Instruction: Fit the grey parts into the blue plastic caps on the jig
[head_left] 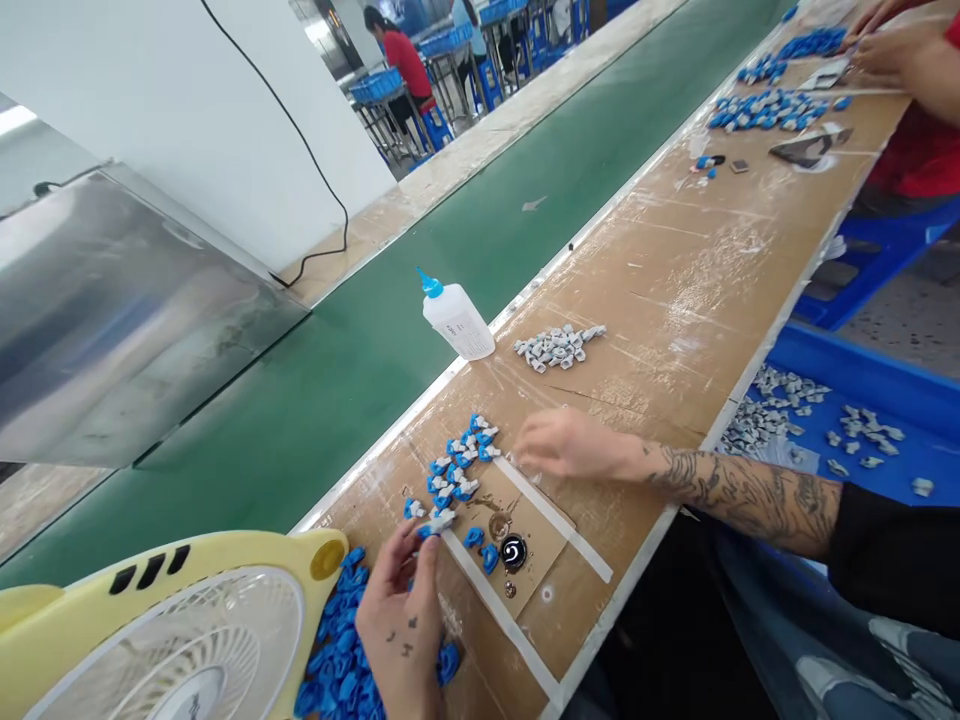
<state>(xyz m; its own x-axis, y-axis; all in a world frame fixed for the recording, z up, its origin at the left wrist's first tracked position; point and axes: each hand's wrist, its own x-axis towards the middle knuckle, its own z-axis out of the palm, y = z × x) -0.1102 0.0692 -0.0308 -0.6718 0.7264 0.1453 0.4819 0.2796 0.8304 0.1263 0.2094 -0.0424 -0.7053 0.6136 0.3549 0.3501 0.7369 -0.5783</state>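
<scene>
Left hand pinches a small blue-and-white plastic clip at the fingertips, just beside the row of matching assembled clips on the brown cardboard-topped bench. Right hand rests flat nearby, fingers loosely extended, holding nothing visible.

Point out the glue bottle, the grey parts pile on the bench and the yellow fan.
glue bottle [459, 322]: head view, white body.
grey parts pile [559, 346]: head view, pile's middle.
yellow fan [225, 556]: head view, upper housing.

Small blue-and-white plastic clips dot the scuffed tan wooden bench; the long conveyor belt is flat green, the white glue bottle blue-capped, the plastic fan pale yellow.
</scene>
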